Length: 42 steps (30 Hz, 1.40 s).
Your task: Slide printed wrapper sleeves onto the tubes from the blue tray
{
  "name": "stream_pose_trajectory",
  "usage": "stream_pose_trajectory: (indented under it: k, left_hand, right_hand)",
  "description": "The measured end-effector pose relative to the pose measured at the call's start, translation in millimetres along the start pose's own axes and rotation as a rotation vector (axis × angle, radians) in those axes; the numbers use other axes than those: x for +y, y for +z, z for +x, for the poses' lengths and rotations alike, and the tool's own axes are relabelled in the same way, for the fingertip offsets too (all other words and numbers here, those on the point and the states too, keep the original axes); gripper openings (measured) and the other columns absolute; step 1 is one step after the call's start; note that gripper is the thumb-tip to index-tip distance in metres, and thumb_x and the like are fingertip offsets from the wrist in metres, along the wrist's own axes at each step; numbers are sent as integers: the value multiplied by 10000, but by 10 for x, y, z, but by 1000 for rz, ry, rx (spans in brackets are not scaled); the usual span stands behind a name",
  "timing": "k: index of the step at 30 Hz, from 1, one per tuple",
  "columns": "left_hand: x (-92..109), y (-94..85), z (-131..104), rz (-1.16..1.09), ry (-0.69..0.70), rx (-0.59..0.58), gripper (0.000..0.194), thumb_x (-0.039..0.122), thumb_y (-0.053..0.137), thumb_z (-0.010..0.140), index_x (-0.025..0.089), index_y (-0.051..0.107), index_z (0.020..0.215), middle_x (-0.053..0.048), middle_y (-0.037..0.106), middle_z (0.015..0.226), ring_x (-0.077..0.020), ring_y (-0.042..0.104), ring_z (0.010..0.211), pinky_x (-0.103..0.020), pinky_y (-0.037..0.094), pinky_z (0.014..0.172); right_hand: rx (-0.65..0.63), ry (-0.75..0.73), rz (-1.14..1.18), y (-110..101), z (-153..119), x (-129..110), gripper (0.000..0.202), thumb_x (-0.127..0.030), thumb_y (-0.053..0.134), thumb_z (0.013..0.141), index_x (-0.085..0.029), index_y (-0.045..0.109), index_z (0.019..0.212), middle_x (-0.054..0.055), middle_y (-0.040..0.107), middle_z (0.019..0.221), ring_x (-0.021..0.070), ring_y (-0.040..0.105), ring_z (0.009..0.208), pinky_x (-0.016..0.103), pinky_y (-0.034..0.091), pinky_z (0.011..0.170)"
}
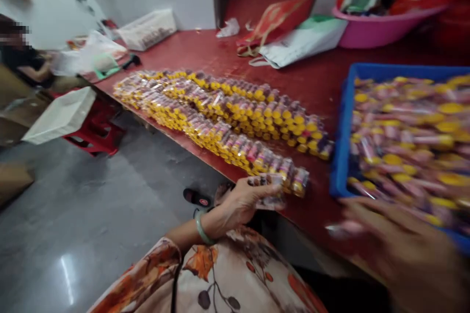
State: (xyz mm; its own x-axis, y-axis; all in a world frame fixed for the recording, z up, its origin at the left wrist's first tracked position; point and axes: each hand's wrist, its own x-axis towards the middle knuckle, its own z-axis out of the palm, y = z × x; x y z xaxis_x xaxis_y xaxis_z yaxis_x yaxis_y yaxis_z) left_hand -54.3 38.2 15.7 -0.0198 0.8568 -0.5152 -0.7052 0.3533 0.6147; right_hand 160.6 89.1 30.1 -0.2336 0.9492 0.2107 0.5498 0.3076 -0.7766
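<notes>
My left hand (240,200), a bracelet at its wrist, is closed on a clear plastic packet (271,201) at the table's front edge. Motion blurs my right hand (400,239), low at the right in front of the blue crate (343,156). Between its fingers is a small pinkish tube (348,228) with a pale, shiny end. Many loose pink tubes with yellow caps (392,159) fill the crate. Close beyond my left hand, yellow-ended tubes in clear wrap (235,142) lie stacked in long rows, slanting away to the left.
The red table (316,78) also bears a white bag (304,41), a red bag (277,19), a pink basin (382,29) and a white basket (149,29). A white tray (60,115) rests on a red stool (97,129). A person (27,61) sits far left.
</notes>
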Motion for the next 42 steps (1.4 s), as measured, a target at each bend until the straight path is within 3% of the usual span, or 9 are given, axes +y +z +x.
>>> stream_pose_trajectory:
  k: [1, 2, 6, 10, 19, 22, 26, 33, 42]
  left_hand:
    - [-13, 19, 10, 11, 1, 3, 398, 244, 903, 507, 110, 718, 832, -23, 675, 736, -128, 626, 616, -287, 550, 647]
    - [-29, 34, 23, 17, 0, -5, 394, 244, 907, 502, 107, 716, 818, -22, 677, 727, -127, 625, 612, -280, 540, 649]
    - [-99, 67, 66, 51, -60, -60, 372, 236, 908, 508, 103, 710, 793, -24, 683, 701, -138, 626, 597, -278, 522, 634]
    - [-164, 69, 93, 47, -105, -103, 362, 234, 904, 531, 101, 711, 806, -26, 691, 705, -129, 621, 593, -260, 512, 631]
    - [-212, 97, 202, -24, -154, -72, 302, 222, 866, 623, 94, 702, 842, -56, 709, 778, -142, 653, 679, -246, 546, 692]
    - [-188, 179, 220, -29, -174, -150, 343, 197, 874, 601, 86, 702, 877, -37, 672, 730, -94, 594, 587, -204, 525, 586]
    - [-199, 323, 262, 70, -159, -195, 386, 342, 891, 575, 92, 653, 748, 39, 519, 569, -3, 360, 415, -113, 287, 361]
    - [-315, 545, 298, 420, -200, -278, 379, 272, 907, 524, 104, 586, 634, 95, 369, 456, 6, 274, 374, -120, 167, 354]
    - [-435, 727, 180, 318, -111, -263, 344, 235, 891, 541, 106, 577, 600, 75, 418, 503, 10, 300, 394, -132, 192, 362]
  right_hand:
    - [-101, 179, 176, 141, -76, -50, 255, -435, 607, 824, -214, 734, 838, 79, 723, 832, 234, 674, 746, 348, 526, 680]
    - [-140, 249, 223, 279, -132, -88, 309, -475, 618, 805, -205, 734, 899, 57, 708, 722, 218, 658, 648, 325, 511, 602]
    - [-219, 394, 504, 629, -200, -108, 273, -441, 735, 679, -177, 729, 749, 11, 656, 588, 158, 600, 552, 254, 445, 543]
    - [-148, 424, 639, 644, -225, -82, 198, -348, 717, 684, -173, 688, 596, -11, 600, 514, 113, 521, 495, 232, 380, 513]
    - [-30, 640, 1020, 470, -240, -10, 206, -314, 777, 573, -162, 645, 524, -28, 549, 449, 70, 435, 408, 204, 320, 444]
    - [-3, 629, 1039, 381, -260, 26, 184, -305, 757, 572, -162, 647, 539, -33, 545, 433, 64, 436, 392, 193, 331, 440]
    - [6, 583, 984, 299, -266, 53, 182, -308, 730, 562, -150, 643, 536, -21, 547, 419, 77, 447, 368, 201, 340, 425]
    - [71, 496, 864, 91, -373, 127, 193, -321, 744, 603, -149, 667, 561, -19, 574, 462, 90, 492, 435, 206, 359, 468]
    - [273, 279, 789, -306, -933, 236, 191, -330, 718, 770, -184, 692, 890, -9, 593, 736, 69, 460, 497, 216, 340, 447]
